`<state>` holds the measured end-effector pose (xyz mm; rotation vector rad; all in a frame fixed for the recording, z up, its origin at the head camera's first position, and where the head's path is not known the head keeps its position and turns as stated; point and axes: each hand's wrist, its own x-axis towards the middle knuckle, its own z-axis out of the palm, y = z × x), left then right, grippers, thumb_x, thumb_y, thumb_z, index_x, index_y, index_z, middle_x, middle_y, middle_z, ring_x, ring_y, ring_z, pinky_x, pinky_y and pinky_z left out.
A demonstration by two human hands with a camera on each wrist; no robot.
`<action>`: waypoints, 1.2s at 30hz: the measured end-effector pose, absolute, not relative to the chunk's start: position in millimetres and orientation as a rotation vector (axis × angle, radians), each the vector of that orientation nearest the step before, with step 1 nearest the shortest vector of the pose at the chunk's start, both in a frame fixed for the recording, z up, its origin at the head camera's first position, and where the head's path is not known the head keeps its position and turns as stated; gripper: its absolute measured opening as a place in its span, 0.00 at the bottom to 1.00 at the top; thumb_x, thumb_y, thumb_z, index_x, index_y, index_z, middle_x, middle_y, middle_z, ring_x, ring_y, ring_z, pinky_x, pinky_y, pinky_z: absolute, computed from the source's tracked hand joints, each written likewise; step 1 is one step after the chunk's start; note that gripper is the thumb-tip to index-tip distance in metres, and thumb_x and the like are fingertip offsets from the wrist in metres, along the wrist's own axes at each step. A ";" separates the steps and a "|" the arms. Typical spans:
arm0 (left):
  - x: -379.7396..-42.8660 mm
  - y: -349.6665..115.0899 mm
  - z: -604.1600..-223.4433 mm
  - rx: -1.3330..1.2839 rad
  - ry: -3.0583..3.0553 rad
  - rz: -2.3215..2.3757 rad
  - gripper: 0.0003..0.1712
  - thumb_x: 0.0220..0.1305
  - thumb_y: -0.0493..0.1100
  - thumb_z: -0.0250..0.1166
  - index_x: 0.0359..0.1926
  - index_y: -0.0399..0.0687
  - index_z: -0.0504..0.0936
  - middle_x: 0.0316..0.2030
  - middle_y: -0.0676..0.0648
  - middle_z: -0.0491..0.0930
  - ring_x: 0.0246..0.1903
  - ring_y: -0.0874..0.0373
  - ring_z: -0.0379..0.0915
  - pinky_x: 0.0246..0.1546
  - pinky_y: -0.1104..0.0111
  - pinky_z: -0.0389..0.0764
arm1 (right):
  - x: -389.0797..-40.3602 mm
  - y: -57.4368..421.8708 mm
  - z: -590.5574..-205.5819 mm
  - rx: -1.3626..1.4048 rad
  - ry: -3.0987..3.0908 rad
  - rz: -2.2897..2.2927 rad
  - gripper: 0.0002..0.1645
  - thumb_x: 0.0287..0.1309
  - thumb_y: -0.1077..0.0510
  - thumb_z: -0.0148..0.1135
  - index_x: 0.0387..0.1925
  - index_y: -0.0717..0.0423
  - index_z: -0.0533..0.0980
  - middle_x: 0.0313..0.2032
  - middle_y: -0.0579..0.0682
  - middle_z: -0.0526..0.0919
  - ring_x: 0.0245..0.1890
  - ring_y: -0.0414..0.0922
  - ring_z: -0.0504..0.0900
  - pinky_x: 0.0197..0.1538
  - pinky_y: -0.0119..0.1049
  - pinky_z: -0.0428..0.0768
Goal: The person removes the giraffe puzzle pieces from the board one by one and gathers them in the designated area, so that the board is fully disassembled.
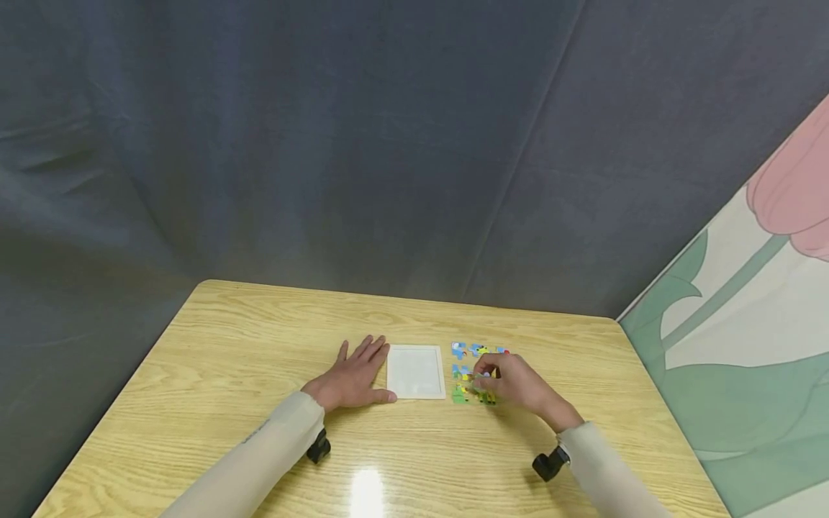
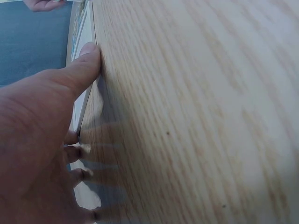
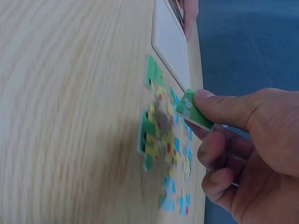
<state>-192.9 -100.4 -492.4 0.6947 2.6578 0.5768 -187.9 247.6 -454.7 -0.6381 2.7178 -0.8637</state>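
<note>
My right hand (image 1: 514, 383) pinches a green puzzle piece (image 3: 192, 110) between thumb and fingers, lifted off the table in the right wrist view. Below it lie several loose puzzle pieces (image 3: 148, 130) in green, yellow, blue and red. A square white puzzle frame (image 1: 416, 372) lies flat to the left of the pieces, its inside bare. My left hand (image 1: 352, 375) rests with spread, straight fingers at the frame's left side. Its thumb (image 2: 86, 63) touches the frame's edge in the left wrist view.
The wooden table (image 1: 259, 360) carries the frame and pieces. A dark grey curtain (image 1: 324, 144) hangs behind its far edge. At the right stands a panel with a flower print (image 1: 764, 345). Dark wrist cameras (image 1: 550, 464) sit below both hands.
</note>
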 end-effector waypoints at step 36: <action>-193.8 -100.0 -492.2 0.694 2.656 0.545 0.57 0.75 0.69 0.61 0.87 0.44 0.47 0.88 0.43 0.39 0.88 0.43 0.31 0.83 0.32 0.35 | -180.4 305.1 -469.5 -0.569 2.614 -0.890 0.05 0.72 0.65 0.65 0.42 0.55 0.86 0.39 0.50 0.86 0.32 0.35 0.76 0.35 0.29 0.77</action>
